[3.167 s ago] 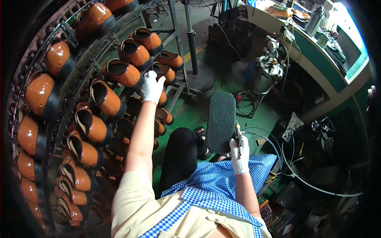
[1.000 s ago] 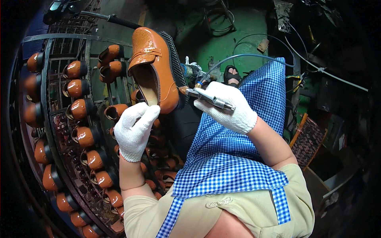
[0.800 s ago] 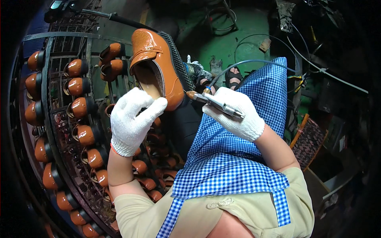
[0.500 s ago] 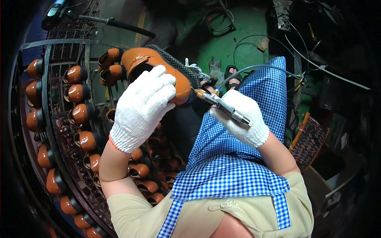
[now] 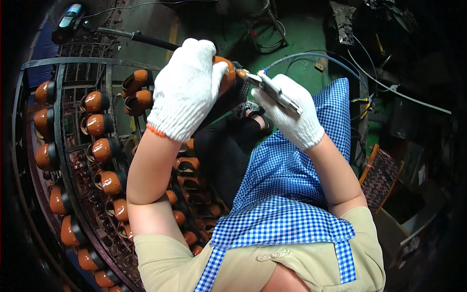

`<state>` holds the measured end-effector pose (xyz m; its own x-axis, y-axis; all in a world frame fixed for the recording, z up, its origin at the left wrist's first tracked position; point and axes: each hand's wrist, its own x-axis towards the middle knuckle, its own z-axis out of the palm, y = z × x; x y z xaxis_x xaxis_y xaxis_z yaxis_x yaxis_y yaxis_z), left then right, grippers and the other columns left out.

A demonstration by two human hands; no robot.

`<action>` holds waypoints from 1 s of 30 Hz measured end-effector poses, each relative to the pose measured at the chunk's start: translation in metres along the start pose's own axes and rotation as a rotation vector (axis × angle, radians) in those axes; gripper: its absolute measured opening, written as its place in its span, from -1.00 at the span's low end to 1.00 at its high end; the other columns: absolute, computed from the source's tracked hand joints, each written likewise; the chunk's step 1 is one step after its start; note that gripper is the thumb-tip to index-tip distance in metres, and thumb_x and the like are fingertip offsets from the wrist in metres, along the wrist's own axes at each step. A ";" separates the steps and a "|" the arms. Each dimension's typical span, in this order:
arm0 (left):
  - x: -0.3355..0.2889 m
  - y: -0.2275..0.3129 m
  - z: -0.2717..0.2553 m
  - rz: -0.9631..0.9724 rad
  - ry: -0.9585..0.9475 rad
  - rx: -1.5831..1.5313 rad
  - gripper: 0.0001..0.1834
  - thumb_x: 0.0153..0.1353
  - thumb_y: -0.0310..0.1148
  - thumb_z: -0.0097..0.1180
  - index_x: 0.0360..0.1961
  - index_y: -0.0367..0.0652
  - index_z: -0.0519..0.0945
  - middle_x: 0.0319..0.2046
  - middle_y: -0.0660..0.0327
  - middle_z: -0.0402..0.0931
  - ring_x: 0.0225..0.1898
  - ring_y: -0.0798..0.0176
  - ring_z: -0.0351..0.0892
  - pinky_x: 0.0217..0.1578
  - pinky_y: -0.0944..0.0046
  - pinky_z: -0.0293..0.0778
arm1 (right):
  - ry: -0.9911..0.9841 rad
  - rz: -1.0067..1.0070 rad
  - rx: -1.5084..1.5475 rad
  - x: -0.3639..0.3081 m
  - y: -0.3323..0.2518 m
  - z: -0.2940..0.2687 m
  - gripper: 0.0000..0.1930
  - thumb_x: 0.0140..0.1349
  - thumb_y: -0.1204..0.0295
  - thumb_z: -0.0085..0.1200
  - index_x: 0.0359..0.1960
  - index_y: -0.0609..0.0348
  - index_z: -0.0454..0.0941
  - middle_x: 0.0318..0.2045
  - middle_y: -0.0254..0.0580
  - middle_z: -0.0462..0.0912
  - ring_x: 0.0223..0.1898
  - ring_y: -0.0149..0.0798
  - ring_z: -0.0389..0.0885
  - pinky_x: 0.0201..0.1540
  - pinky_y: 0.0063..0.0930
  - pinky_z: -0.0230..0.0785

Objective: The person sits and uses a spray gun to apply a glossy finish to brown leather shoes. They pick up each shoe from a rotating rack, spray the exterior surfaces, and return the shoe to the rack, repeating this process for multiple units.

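Beside the seated person's left arm, a curved metal rack [image 5: 63, 146] holds rows of tan shoes [image 5: 104, 150], each on its own peg. Up beyond the rack's inner edge, the gloved left hand [image 5: 187, 87] wraps over one tan shoe [image 5: 226, 73], gripping it firmly. The gloved right hand [image 5: 292, 114] is closed round a slim metal tool [image 5: 270, 88], tip touching that shoe.

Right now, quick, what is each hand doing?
Left hand: closed over the brown shoe.
Right hand: closed around a metal tool, tip at the shoe.
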<state>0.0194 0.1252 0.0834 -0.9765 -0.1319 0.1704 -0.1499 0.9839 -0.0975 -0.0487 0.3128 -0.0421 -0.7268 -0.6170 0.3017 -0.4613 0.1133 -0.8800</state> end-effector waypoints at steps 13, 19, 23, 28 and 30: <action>0.037 -0.038 0.017 -0.277 -0.142 0.089 -0.61 0.49 -0.01 0.08 -0.01 -0.14 0.59 -0.04 -0.09 0.67 0.02 -0.24 0.68 0.06 -0.11 0.58 | 0.136 -0.082 0.099 0.027 0.011 0.043 -0.76 0.36 0.23 0.36 -0.24 0.17 0.74 -0.43 -0.09 0.66 -0.44 -0.06 0.70 -0.36 -0.28 0.53; 0.039 -0.042 0.021 -0.298 -0.127 0.094 -0.58 0.49 -0.02 0.06 -0.02 -0.21 0.59 -0.03 -0.14 0.67 0.04 -0.26 0.67 0.09 -0.10 0.57 | 0.126 -0.050 0.178 0.008 0.006 0.051 -0.79 0.37 0.25 0.35 -0.24 0.15 0.74 -0.42 -0.09 0.65 -0.44 -0.05 0.70 -0.39 -0.26 0.52; 0.036 -0.058 0.020 -0.339 -0.139 -0.004 -0.51 0.48 0.02 0.09 -0.02 -0.29 0.61 -0.07 -0.18 0.68 0.01 -0.24 0.68 0.10 -0.03 0.55 | 0.101 -0.094 0.163 -0.010 -0.001 0.066 -0.81 0.34 0.27 0.36 -0.23 0.13 0.74 -0.39 -0.06 0.64 -0.43 -0.01 0.69 -0.38 -0.22 0.53; -0.012 -0.060 0.000 -0.435 0.080 -0.554 -0.43 0.51 0.07 0.15 0.28 -0.17 0.56 0.01 0.12 0.65 0.01 0.17 0.65 0.09 0.10 0.54 | 0.067 -0.177 0.150 -0.032 -0.005 0.075 -0.81 0.33 0.25 0.36 -0.17 0.06 0.75 -0.40 -0.11 0.65 -0.43 -0.05 0.70 -0.38 -0.21 0.54; -0.051 -0.050 -0.008 -0.597 0.129 -0.816 -0.52 0.56 -0.09 0.09 0.35 -0.12 0.52 0.11 0.20 0.57 0.06 0.29 0.58 0.10 0.21 0.51 | 0.057 -0.183 0.098 -0.042 -0.004 0.075 -0.82 0.31 0.26 0.37 -0.16 0.03 0.75 -0.41 -0.13 0.66 -0.42 -0.07 0.71 -0.39 -0.21 0.54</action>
<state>0.0779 0.0840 0.0874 -0.7454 -0.6616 0.0816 -0.4086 0.5502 0.7282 0.0215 0.2801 -0.0791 -0.6644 -0.5745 0.4780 -0.5387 -0.0751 -0.8392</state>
